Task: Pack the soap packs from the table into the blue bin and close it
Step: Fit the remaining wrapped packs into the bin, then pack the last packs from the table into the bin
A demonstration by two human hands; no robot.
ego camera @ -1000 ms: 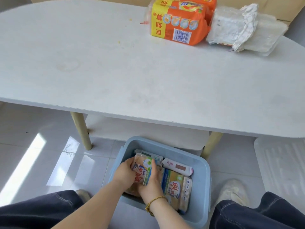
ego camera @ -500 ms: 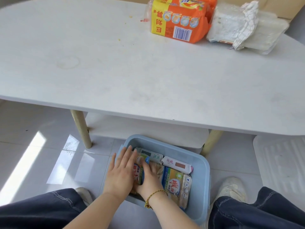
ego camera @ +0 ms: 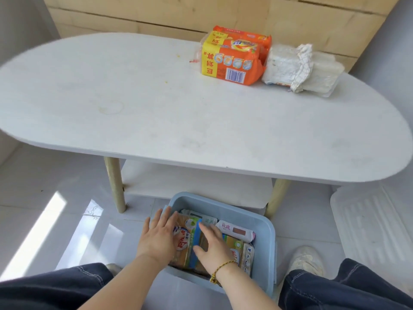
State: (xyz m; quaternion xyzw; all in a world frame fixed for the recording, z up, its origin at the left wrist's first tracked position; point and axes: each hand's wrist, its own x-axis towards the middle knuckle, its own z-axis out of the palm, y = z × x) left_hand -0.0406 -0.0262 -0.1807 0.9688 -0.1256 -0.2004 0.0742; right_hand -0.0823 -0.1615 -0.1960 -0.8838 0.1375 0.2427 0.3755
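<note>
Seemingly flat hands (ego camera: 156, 239) (ego camera: 213, 246) on glossy soap packs (ego camera: 186, 239), plastic bin (ego camera: 267, 240).

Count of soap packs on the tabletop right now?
3: front orange pack, second orange pack behind it, white wrapped pack to their right. More may be hidden behind.

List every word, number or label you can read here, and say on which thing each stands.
"巨划算", upside down, on the yellow panel of the orange soap pack on the table.
"玫瑰" on the pink-and-white soap pack in the blue bin.
Barcode digits on the orange soap pack: too small to read.
Red characters on the tan soap pack under the left hand: rotated, partly covered, unreadable.
</note>
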